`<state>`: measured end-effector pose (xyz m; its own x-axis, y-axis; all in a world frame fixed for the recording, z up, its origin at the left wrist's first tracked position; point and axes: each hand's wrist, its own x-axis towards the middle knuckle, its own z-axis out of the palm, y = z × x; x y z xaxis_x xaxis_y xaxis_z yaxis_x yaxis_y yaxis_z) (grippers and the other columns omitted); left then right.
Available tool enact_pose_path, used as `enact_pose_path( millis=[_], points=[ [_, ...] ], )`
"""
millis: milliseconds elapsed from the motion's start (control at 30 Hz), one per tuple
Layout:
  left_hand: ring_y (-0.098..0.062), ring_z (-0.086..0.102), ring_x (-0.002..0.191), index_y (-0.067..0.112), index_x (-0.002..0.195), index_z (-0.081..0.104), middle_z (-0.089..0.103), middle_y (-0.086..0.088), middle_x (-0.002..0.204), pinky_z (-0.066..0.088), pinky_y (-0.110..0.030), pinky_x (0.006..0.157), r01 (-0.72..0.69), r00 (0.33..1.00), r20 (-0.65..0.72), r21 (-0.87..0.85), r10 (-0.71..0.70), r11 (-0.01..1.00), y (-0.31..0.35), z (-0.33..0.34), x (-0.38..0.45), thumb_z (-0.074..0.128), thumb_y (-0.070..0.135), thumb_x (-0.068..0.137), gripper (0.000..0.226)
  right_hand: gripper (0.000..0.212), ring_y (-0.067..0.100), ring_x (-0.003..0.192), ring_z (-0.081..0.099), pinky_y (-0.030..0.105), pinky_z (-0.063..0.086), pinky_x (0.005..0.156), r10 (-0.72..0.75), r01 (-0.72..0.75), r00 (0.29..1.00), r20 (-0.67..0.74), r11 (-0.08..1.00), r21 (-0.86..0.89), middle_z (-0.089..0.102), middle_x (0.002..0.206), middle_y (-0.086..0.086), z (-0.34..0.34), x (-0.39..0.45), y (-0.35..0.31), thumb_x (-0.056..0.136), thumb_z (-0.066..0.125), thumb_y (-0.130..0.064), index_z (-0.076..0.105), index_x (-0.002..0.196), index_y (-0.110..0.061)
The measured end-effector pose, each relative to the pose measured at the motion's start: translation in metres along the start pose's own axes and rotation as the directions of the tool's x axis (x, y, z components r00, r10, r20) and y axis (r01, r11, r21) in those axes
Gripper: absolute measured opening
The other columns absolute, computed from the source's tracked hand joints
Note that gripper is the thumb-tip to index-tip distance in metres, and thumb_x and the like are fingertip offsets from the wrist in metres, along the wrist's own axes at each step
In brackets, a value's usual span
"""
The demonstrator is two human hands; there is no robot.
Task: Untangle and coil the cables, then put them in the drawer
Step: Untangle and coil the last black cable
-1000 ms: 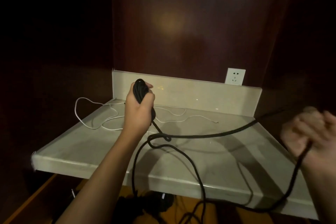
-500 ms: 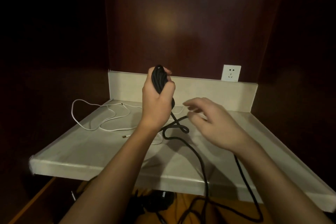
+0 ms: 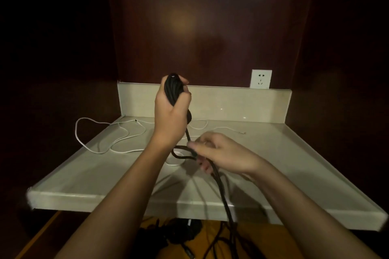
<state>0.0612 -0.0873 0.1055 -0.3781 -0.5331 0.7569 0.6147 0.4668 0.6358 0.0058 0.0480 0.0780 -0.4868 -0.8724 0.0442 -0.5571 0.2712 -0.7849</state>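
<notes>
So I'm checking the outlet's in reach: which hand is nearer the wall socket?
Left. The left hand is raised left of the socket; the right hand sits lower, below it.

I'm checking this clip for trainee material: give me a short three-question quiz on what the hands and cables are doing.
1. True or false: the left hand grips a bundle of coiled black cable.
2. What do the right hand fingers pinch? A) the white cable B) the black cable's loose run C) the wall socket
3. Fill in: the white cable lies on the ____.

Key: 1 true; 2 B; 3 counter.
</notes>
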Motion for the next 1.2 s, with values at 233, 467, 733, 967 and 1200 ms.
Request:
enact_pose_path(
  millis=[233,467,733,967,1200],
  points=[
    [-0.015,0.05,0.068,0.009,0.105,0.054,0.053,0.004,0.079,0.041,-0.025,0.063,-0.144,0.989,0.085,0.33,0.123,0.933,-0.003,-0.004,-0.011,0.051,0.023,0.08,0.028,0.023,0.005,0.048,0.049,0.018,0.038,0.049,-0.2,0.221,0.879,-0.433,0.975,-0.001,0.058,0.056,-0.005,-0.042,-0.026,0.009,0.102,0.047,-0.009,0.065,0.088,-0.005],
    [-0.022,0.059,0.077,0.022,0.103,0.06,0.063,-0.001,0.084,0.049,-0.035,0.074,-0.034,0.884,0.445,0.371,-0.146,0.928,-0.016,-0.009,-0.016,0.057,0.028,0.078,0.027,0.024,0.037,0.121,0.061,0.051,0.047,0.104,-0.059,0.505,0.863,-0.502,0.064,0.861,0.061,0.131,0.023,-0.088,-0.055,0.031,0.097,0.041,-0.015,0.057,0.08,-0.01],
    [-0.023,0.06,0.079,0.026,0.102,0.053,0.063,0.002,0.085,0.052,-0.042,0.074,-0.045,0.94,0.315,0.505,-0.135,0.862,-0.026,0.021,-0.039,0.051,0.04,0.07,0.035,0.015,0.045,0.126,0.054,0.069,0.03,0.104,-0.118,0.42,0.888,-0.444,-0.185,0.889,0.059,0.133,0.024,-0.067,-0.036,0.023,0.083,0.057,-0.02,0.053,0.07,-0.014],
    [-0.035,0.062,0.092,0.019,0.107,0.05,0.063,-0.007,0.101,0.044,-0.037,0.07,-0.037,0.996,0.084,0.66,-0.024,0.751,-0.033,0.05,-0.075,0.056,0.034,0.083,0.029,0.046,0.027,0.103,0.071,0.065,0.04,0.102,-0.073,0.404,0.91,-0.409,-0.069,0.912,0.071,0.115,0.017,-0.03,-0.018,-0.003,0.106,0.028,-0.04,0.047,0.071,-0.016],
    [-0.018,0.062,0.075,0.03,0.092,0.048,0.063,0.005,0.086,0.039,-0.027,0.061,0.18,0.973,0.011,0.584,-0.229,0.792,-0.037,0.049,-0.076,0.046,0.046,0.075,0.023,0.029,0.027,0.069,0.068,0.029,0.053,0.051,-0.11,0.494,0.867,-0.487,0.326,0.806,0.069,0.113,0.026,-0.005,-0.016,-0.013,0.106,0.029,-0.04,0.034,0.101,-0.012]
  ],
)
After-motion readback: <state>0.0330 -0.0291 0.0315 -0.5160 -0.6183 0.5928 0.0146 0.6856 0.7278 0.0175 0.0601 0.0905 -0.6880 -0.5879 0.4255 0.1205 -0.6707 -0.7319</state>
